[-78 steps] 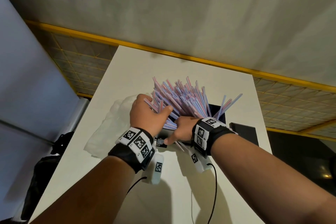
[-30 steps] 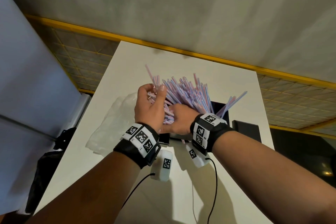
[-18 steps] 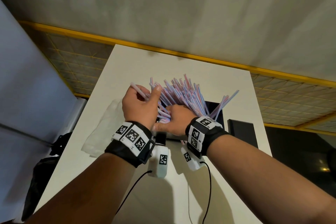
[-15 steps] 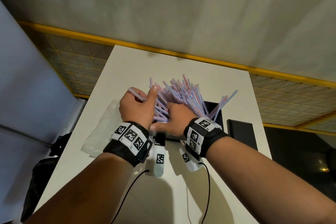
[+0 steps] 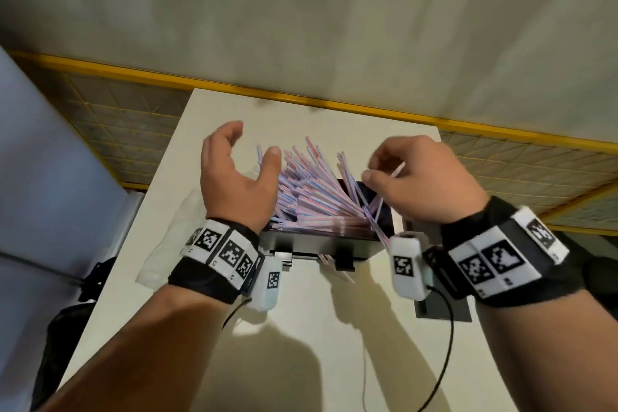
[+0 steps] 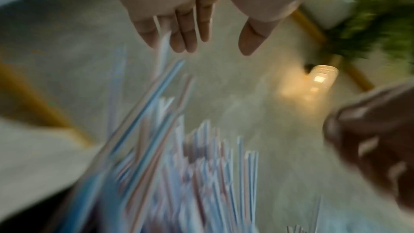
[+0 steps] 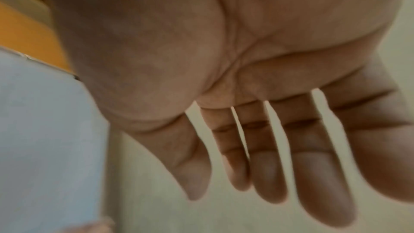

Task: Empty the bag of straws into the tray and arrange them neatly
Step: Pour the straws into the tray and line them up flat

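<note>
A heap of pink-and-blue striped straws (image 5: 311,197) fans out of the black tray (image 5: 321,246) on the white table; in the blurred left wrist view the straws (image 6: 179,174) fill the lower part. My left hand (image 5: 234,174) hovers at the left side of the heap with fingers and thumb spread, one straw brushing its fingers (image 6: 186,29). My right hand (image 5: 418,177) hangs above the tray's right end, over a few straws sticking up. The right wrist view shows its fingers (image 7: 313,157) straight and apart with nothing between them. The empty clear bag (image 5: 177,231) lies left of the tray.
A flat black piece (image 5: 444,309) lies on the table right of the tray, partly under my right wrist. A few straws (image 5: 334,269) poke out on the table (image 5: 301,344) in front of the tray. Wrist cables trail toward the near edge. A yellow-edged grid borders the table.
Both hands have let go of the straw bundle and moved apart, left hand to the left and right hand to the right. The straws now lie fanned in the tray.
</note>
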`<state>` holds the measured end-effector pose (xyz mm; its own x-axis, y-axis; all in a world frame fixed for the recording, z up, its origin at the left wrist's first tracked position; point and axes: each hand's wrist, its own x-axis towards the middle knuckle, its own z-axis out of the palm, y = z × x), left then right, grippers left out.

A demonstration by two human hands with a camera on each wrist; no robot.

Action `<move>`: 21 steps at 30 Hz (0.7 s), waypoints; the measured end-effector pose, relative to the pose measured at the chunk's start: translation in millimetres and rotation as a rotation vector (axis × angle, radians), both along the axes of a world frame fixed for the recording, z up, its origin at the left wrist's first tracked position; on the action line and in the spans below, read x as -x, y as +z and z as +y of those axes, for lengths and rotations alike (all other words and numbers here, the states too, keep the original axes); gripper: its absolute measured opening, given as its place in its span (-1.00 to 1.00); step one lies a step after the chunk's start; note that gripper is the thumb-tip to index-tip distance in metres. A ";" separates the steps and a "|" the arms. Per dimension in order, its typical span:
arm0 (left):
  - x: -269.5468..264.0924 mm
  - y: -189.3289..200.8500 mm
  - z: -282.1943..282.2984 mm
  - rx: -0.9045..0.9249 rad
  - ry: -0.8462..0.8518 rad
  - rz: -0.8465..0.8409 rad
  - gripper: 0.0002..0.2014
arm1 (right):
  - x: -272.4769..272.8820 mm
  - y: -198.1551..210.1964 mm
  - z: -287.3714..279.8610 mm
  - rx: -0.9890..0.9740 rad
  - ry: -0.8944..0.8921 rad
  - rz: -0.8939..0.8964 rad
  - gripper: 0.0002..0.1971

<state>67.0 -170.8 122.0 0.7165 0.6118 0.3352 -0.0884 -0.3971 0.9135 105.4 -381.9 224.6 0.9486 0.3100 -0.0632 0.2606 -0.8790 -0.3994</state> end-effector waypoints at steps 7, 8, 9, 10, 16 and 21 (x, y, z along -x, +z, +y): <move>2.0 16.0 -51.4 -0.462 -0.513 -0.013 -0.67 | 6.5 -80.7 -44.7 -0.020 -0.244 0.597 -0.23; 2.8 12.5 -57.2 -0.465 -0.646 0.127 -0.62 | 7.9 -88.3 -41.9 -0.152 -0.233 0.642 -0.31; 4.2 8.3 -62.0 -0.484 -0.762 0.271 -0.56 | 8.7 -93.7 -37.1 -0.292 -0.217 0.667 -0.43; 5.7 3.7 -65.3 -0.518 -0.848 0.389 -0.48 | 8.7 -97.6 -32.2 -0.436 -0.200 0.681 -0.58; 6.0 -13.3 -72.2 -0.628 -0.786 0.493 -0.65 | 0.1 -104.5 -38.5 -0.641 -0.158 0.645 -0.88; -1.2 -19.6 -45.4 -0.717 -0.558 0.494 -0.87 | -18.5 -122.9 -59.2 -0.374 -0.469 0.228 -0.68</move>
